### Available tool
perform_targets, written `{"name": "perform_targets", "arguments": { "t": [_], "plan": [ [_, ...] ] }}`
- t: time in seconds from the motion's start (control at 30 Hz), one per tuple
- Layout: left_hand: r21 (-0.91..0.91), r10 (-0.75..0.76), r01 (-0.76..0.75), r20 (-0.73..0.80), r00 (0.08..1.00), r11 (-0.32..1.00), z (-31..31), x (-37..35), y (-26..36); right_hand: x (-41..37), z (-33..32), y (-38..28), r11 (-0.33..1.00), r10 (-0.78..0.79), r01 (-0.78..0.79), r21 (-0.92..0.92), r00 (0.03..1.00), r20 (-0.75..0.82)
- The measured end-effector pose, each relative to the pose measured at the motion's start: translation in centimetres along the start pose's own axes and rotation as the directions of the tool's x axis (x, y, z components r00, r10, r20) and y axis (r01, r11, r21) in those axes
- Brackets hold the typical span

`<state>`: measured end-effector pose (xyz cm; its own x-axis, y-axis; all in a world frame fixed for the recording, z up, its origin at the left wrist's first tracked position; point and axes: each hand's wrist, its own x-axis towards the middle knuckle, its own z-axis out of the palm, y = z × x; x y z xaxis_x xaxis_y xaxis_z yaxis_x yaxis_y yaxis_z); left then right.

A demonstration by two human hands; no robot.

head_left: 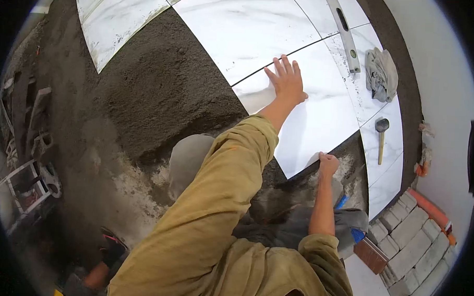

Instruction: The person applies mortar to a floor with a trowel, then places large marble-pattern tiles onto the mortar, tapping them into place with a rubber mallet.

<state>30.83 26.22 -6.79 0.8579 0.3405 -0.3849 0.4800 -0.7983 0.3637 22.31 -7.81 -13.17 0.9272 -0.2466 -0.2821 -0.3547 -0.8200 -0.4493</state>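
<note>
My left hand [287, 83] lies with its fingers spread on a large white marbled tile [316, 114], its fingertips close to the dark joint with the tile above [246, 31]. At the tile's lower edge is my right hand [328, 165], its fingers curled round the rim near the corner. The near edge of this tile borders dark mortar and rough floor. Gray veins run faintly across the white surface. My right fingertips are partly hidden at the edge.
A spirit level [345, 34], a gray cloth [381, 75] and a rubber mallet [381, 140] lie on tiles at the right. Dark mortar [161, 82] spreads at the left. Stacked gray blocks [414, 243] stand at the lower right, a metal frame [29, 187] at the left.
</note>
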Motion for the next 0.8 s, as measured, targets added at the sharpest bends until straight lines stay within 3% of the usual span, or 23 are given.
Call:
{"name": "perform_targets", "arguments": {
  "t": [0.2, 0.27, 0.3, 0.37, 0.4, 0.43, 0.47, 0.53, 0.63, 0.8],
  "plan": [
    [0.031, 0.021, -0.020, -0.029, 0.999, 0.999, 0.4, 0.3, 0.2, -1.0, -1.0, -2.0, 0.992, -0.103, 0.106, -0.074, 0.994, 0.045],
    [0.109, -0.006, 0.008, -0.018, 1.000, 0.994, 0.2, 0.8, 0.6, -0.9, -0.4, -1.6, 0.981, -0.135, 0.133, -0.140, 0.991, -0.003],
    [0.159, -0.029, 0.036, -0.047, 0.998, 0.987, 1.4, 1.6, 0.6, -1.1, -0.8, -2.0, 0.992, -0.126, 0.128, -0.018, 0.989, 0.077],
    [0.170, -0.010, 0.010, -0.004, 1.000, 0.985, 2.9, 2.2, 0.5, -0.5, 1.4, 0.6, 0.966, -0.223, 0.206, -0.155, 0.969, -0.103],
    [0.182, -0.001, 0.000, 0.005, 1.000, 0.983, 2.1, 1.7, 0.9, -1.1, 0.1, -1.4, 0.973, -0.137, 0.139, -0.186, 0.990, 0.025],
    [0.178, -0.023, 0.018, 0.027, 0.999, 0.984, 1.3, 1.3, 1.6, -0.5, 1.9, 0.3, 0.971, -0.140, 0.123, -0.203, 0.988, -0.068],
    [0.202, -0.037, 0.031, 0.027, 0.999, 0.979, 1.9, 1.8, 1.6, -0.4, -0.2, -2.7, 0.973, 0.171, -0.151, -0.177, 0.980, 0.100],
    [0.210, -0.017, 0.017, 0.000, 1.000, 0.978, 2.5, 1.5, 1.7, -0.7, -1.9, -4.4, 0.956, 0.293, -0.286, -0.067, 0.943, 0.155],
    [0.264, -0.040, 0.013, 0.101, 0.994, 0.965, 2.4, 0.2, 3.2, -1.8, -4.5, -6.2, 0.957, 0.289, -0.290, -0.001, 0.950, 0.117],
    [0.306, -0.104, 0.064, 0.116, 0.988, 0.950, 3.1, -1.6, 5.5, -0.6, -2.6, -3.9, 0.961, 0.260, -0.271, 0.059, 0.954, 0.150]
  ]
}}
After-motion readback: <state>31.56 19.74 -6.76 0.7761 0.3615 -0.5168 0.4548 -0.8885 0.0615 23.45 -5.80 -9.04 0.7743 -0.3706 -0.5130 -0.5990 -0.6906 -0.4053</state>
